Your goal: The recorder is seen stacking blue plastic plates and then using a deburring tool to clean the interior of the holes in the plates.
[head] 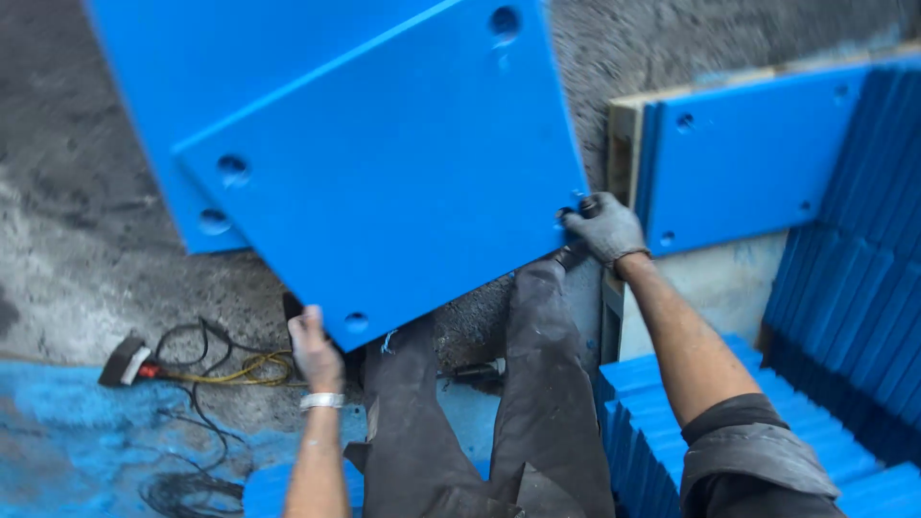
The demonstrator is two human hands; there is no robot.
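Overhead, blue panel between both hands.

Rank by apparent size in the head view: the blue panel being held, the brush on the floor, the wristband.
1. Blue panel, though nearness to the camera enlarges it.
2. Brush.
3. Wristband, close to the brush in apparent size, so unsure.

lower blue panel cut off at top; left hand fingertips hidden

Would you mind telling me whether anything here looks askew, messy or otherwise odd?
The blue panel held by the left hand and right hand is tilted, lying across another blue panel. Loose tangled cables and blue dust lie on the floor. No damage shows.
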